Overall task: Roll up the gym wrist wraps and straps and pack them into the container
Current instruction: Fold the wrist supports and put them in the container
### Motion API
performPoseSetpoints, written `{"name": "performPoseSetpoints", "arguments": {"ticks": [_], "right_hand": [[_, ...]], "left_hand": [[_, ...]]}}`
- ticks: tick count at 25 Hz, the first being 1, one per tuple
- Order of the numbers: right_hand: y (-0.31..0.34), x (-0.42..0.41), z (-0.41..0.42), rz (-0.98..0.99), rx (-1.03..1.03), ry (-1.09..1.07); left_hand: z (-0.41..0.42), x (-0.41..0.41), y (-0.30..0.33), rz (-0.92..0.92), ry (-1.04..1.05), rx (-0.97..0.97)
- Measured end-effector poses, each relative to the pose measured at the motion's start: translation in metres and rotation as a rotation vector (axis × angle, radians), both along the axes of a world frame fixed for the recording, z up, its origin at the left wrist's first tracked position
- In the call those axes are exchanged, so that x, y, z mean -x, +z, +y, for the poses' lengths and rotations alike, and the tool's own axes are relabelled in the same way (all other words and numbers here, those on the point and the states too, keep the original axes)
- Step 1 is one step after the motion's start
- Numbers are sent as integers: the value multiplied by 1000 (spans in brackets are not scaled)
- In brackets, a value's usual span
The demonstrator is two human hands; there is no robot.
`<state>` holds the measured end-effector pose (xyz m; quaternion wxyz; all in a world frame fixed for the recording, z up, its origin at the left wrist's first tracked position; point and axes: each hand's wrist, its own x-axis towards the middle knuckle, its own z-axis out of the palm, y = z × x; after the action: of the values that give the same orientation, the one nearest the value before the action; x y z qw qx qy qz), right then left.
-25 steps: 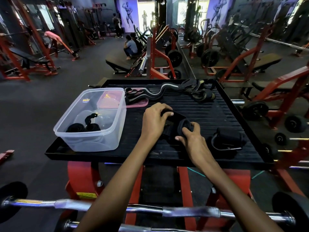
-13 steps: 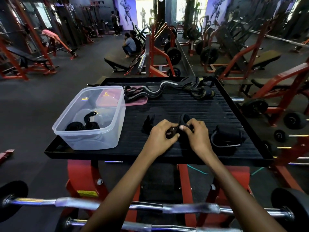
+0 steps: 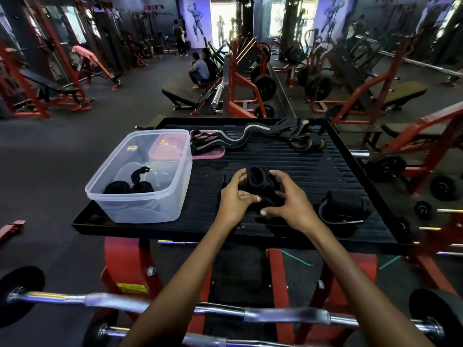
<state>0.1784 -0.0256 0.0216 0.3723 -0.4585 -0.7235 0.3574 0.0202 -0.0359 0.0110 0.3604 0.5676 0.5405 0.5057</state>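
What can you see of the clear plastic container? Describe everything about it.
The clear plastic container is rectangular with rounded corners and a rolled rim, lidless, standing upright on the left part of the black tray. Inside lie rolled black straps at its near end. A pink lid lies just behind it. Neither hand touches it.

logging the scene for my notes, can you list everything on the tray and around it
tray: 1, black, ribbed, on a red stand
container: 1, clear plastic, tray's left side
rolled straps: about 2, black, inside the container
lid: 1, pink, behind the container
loose straps: several, black and grey, tray's far edge
cuff: 1, black, tray's right near side
wrap: 1, black, partly rolled, between both hands
barbells: 2, chrome, nearest the camera
left hand: holds the wrap
right hand: holds the wrap
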Motion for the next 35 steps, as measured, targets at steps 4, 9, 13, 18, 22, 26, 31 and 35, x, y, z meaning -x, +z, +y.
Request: {"name": "performPoseSetpoints", "arguments": {"ticks": [4,9,13,18,22,26,31,35], "right_hand": [[-1,-1,3,-55,-170,-82],[-1,1,10,20,-157,-96],[4,1,17,-113,-73,-258],[2,-4,21,28,229,-63],[8,-2,11,68,221,-22],[7,6,3,85,92,-112],[1,15,4,-25,14,-138],[0,20,2,18,36,-197]], "left_hand": [[7,5,-9,73,12,2],[5,10,-11,141,-116,-36],[2,4,-5,207,45,-188],[4,31,1,281,414,19],[10,42,-8,254,178,145],[4,39,-3,48,325,-84],[8,46,-6,271,142,170],[7,41,-1,366,158,-27]]}}
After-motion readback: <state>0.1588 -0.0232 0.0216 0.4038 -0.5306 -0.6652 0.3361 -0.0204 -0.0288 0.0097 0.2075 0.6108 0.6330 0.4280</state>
